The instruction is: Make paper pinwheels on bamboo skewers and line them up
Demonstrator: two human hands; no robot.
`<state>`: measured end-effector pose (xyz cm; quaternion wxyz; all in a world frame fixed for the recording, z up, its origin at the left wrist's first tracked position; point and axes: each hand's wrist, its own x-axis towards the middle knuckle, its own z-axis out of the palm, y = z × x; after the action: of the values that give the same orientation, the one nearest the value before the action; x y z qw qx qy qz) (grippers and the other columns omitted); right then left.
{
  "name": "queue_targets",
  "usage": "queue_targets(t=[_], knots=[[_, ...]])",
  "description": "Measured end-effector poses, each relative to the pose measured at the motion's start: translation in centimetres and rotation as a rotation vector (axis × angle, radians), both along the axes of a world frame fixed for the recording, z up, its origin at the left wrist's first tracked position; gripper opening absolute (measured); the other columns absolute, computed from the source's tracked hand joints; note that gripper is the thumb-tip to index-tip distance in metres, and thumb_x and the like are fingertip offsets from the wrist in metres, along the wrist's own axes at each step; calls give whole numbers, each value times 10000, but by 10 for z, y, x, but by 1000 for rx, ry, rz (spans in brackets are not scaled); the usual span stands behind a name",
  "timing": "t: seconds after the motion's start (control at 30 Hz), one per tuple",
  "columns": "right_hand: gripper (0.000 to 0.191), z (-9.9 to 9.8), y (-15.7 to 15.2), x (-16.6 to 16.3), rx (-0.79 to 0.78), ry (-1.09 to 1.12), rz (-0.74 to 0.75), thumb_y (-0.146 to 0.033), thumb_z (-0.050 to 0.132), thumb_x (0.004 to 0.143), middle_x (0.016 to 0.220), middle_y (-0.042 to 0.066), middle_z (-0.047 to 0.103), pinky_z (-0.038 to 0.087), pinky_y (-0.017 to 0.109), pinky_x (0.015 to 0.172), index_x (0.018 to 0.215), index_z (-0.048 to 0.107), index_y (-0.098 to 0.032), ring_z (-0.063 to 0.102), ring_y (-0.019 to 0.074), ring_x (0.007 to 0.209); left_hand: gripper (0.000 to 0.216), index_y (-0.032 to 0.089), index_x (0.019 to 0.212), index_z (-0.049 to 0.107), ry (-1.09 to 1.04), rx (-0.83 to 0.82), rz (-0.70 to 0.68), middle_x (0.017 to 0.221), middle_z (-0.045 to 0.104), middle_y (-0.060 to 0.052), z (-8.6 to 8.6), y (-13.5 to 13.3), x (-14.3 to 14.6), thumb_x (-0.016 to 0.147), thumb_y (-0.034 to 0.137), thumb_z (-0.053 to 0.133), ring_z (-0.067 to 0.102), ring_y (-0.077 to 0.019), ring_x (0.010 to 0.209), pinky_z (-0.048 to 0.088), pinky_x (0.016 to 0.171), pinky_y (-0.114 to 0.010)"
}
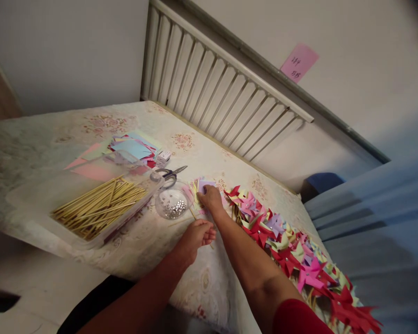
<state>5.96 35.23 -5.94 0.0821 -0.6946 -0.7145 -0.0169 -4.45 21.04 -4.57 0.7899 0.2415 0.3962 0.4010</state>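
My right hand [212,198] reaches forward, its fingers closed on a small pale purple paper piece [206,186] lying on a little pile of cut papers beside a clear round dish of silver pins [173,203]. My left hand [198,236] rests nearer me on the flowered tablecloth [195,273], fingers curled in a loose pinch; a thin stick seems to lie under it, but I cannot make out what it holds. A long row of finished paper pinwheels [292,253] in red, pink, yellow and purple runs along the table's right edge.
A clear plastic tray of wooden sticks [101,206] sits at the left. Behind it lie coloured paper sheets [132,148], a small box [163,157] and scissors [170,174]. A white radiator [223,88] lines the wall, with a pink note [298,61] above.
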Motion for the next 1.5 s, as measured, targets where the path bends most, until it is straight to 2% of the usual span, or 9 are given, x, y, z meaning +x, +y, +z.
queue_targets(t=[0.27,0.53,0.8,1.13,1.4,1.5], knots=[[326,-3,-2,-7,9,-24,-8,-383,578,827,1012,148,706,377,302,840,990,684,-122,599,240,940,107,150,799,584,-4,-10,7,720,675,-39,2,0,-1,737,237,594,615,-121,623,455,664,-259],[305,12,4,-7,-108,62,-106,-260,509,824,976,138,743,390,259,717,987,738,-140,656,220,895,118,145,816,584,-9,-35,7,711,670,-44,6,0,-3,746,236,609,608,-123,611,464,659,-264],[302,24,17,5,-147,125,-214,-186,492,854,959,133,756,412,224,708,947,777,-148,689,192,889,142,152,791,557,-25,-50,6,721,666,-51,7,0,-3,744,259,638,606,-124,618,472,670,-273],[359,35,17,29,12,259,-383,-165,449,824,901,132,756,429,241,636,972,773,-128,687,208,802,164,157,772,578,-30,-40,7,728,676,-56,5,1,-3,716,281,671,617,-136,643,467,681,-281],[418,61,1,50,195,371,-363,-221,375,814,689,62,708,411,248,597,962,757,-134,617,191,673,201,156,763,582,-62,-34,21,724,687,-58,7,2,-1,685,299,698,636,-149,634,469,689,-294],[435,71,-13,55,237,402,-350,-251,354,822,681,55,696,399,240,587,935,751,-112,593,179,664,209,145,795,593,-71,-14,20,748,693,-72,4,2,0,710,305,696,650,-157,639,475,688,-294]])
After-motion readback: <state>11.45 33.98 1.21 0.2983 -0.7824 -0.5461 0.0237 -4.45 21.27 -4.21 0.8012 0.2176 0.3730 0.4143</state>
